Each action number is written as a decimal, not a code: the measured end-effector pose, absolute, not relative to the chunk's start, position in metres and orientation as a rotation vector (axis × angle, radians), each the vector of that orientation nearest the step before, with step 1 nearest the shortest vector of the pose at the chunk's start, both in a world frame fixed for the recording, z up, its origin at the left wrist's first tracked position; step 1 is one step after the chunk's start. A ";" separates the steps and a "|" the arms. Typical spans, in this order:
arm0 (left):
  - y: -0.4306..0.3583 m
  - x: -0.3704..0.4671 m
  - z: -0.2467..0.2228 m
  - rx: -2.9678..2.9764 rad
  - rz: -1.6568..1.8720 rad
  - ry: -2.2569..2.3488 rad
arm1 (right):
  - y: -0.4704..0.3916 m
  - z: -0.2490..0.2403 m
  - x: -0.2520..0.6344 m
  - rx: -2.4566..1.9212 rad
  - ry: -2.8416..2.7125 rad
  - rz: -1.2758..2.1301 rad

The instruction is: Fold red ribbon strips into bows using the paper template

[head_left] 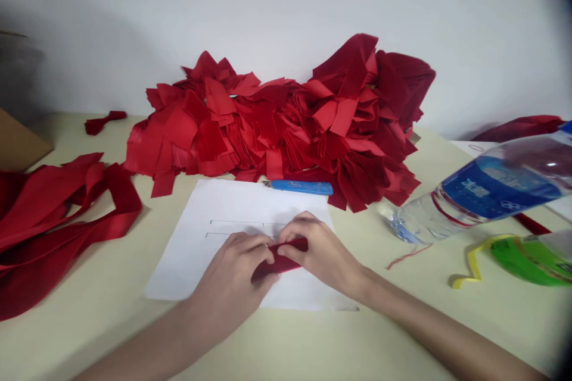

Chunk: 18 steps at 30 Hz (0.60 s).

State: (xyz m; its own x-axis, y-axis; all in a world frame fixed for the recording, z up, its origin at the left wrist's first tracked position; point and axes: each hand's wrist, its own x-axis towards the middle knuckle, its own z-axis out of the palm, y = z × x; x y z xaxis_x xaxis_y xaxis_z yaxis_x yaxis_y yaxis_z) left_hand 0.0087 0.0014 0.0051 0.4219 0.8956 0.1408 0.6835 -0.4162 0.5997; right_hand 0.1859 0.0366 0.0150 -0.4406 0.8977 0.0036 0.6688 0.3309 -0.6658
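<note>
Evidently the work is partway through, with one piece in hand. Low in the centre of the frame, a red ribbon strip (282, 263) lies over a white paper sheet (176, 271), pinched between both hands: the left hand (236, 265) grips its left end between thumb and fingers, and the right hand (313, 247) nips its right part. It looks flattened or folded, though the fingers hide too much to tell whether that fold is finished.

Across the upper middle, a large heap of short red ribbon pieces (268, 122) appears already cut; whether any are fastened together cannot be made out. At the upper left, a small red ribbon piece (106, 122), narrow at its waist, seems shaped. Long red ribbon lengths (120, 214) at the left edge look uncut, so material apparently remains. The blue utility knife (301, 187) rests by the sheet's top edge, in neither hand.
</note>
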 end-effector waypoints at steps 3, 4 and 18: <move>0.001 0.009 0.005 2.216 0.627 1.332 | 0.036 0.012 0.186 -1.375 -2.235 0.825; 0.001 0.010 0.005 2.212 0.625 1.332 | 0.035 0.011 0.185 -1.372 -2.238 0.821; 0.010 0.005 0.012 2.370 0.557 1.212 | 0.057 0.023 0.238 -1.489 -2.263 0.451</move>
